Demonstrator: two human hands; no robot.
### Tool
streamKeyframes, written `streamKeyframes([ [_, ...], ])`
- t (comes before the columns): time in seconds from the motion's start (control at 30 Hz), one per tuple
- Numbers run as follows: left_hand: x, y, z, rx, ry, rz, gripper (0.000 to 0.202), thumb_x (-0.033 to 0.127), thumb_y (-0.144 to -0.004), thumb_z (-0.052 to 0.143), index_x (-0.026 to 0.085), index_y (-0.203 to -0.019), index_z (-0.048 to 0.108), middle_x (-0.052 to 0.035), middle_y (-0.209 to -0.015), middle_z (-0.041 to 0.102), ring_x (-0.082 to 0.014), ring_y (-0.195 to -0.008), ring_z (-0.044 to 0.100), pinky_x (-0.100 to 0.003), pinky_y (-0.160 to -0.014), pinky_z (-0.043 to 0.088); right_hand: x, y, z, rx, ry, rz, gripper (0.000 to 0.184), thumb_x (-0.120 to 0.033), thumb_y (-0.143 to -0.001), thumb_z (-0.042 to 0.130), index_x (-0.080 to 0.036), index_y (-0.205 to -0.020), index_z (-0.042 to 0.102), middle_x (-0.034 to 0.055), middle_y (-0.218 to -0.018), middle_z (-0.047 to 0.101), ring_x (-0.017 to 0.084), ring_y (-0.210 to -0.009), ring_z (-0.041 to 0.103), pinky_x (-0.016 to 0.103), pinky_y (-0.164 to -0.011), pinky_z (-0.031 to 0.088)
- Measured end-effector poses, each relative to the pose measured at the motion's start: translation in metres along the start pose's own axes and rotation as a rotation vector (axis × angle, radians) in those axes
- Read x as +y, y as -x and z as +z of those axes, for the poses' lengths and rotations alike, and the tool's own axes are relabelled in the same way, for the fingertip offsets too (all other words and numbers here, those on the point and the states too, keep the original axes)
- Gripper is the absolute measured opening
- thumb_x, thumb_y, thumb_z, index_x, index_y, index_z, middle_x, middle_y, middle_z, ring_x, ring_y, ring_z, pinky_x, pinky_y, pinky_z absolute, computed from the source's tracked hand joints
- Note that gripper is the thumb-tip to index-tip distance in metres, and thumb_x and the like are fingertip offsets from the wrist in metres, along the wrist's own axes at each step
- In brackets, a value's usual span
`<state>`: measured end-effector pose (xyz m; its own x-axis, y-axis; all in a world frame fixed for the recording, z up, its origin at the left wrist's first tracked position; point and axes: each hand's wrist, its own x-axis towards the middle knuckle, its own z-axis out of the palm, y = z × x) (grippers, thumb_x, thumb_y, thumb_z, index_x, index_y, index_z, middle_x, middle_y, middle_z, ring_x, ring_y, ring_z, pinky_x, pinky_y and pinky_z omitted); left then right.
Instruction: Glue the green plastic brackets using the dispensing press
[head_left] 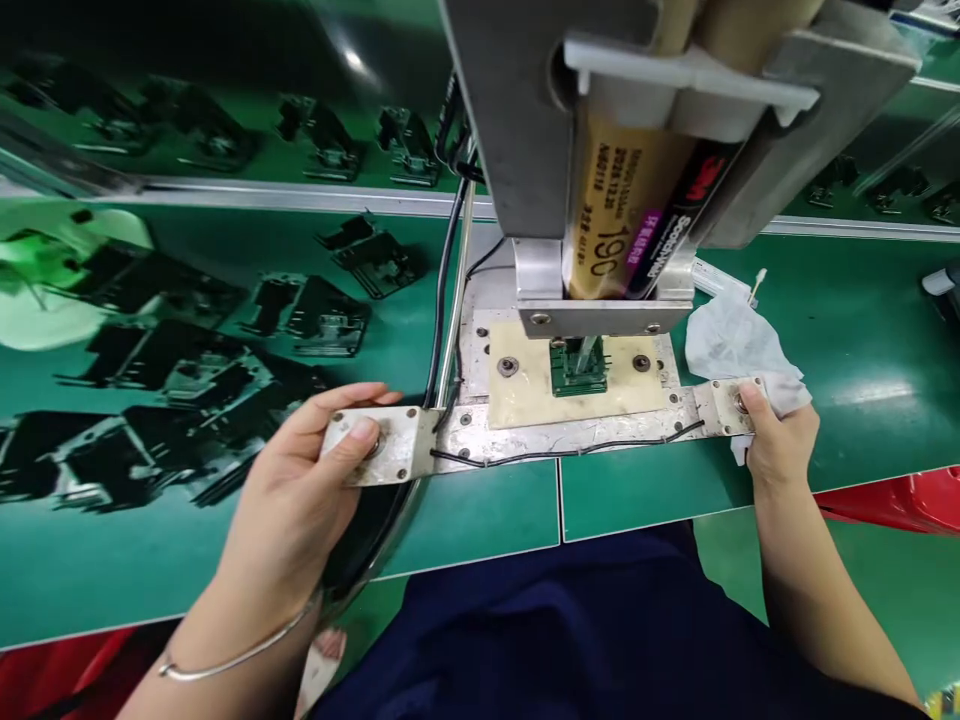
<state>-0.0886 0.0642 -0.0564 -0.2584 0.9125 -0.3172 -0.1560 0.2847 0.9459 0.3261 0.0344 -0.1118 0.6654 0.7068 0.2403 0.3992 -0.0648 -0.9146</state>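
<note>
My left hand (300,480) lies on the left metal tab (397,445) of a machine base, its thumb pressing a round button there and its fingers curled around the tab's far edge. My right hand (776,440) grips a crumpled white wipe (731,340), with its thumb on the button of the right metal tab (724,405). Between them a small dark green part (577,365) sits in a cream fixture plate (525,385) under the dispenser head. Above it hangs an adhesive cartridge (622,215) in a grey metal holder.
Many black parts (202,350) lie on the green mat at the left and on the belt behind. Black cables (446,270) run down beside the machine. A cotton swab (757,285) lies behind the wipe. Red bins (900,500) stand below the table edge.
</note>
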Motion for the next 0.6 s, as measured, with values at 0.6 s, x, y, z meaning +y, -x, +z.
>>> streamKeyframes([
  [0.6,0.022,0.008,0.002,0.026,-0.431,0.256,0.041,0.044,-0.077,0.083,0.025,-0.111,0.072,-0.0017,-0.105,0.068,-0.0157,-0.084,0.057,-0.019,-0.069,0.047,-0.017,0.003,0.002,-0.024,0.004,0.060,0.046,-0.055,-0.068,0.085,-0.014,-0.086,0.074,0.0087,-0.085,0.073,0.026,-0.080,0.070,0.035,-0.067,0.057],
])
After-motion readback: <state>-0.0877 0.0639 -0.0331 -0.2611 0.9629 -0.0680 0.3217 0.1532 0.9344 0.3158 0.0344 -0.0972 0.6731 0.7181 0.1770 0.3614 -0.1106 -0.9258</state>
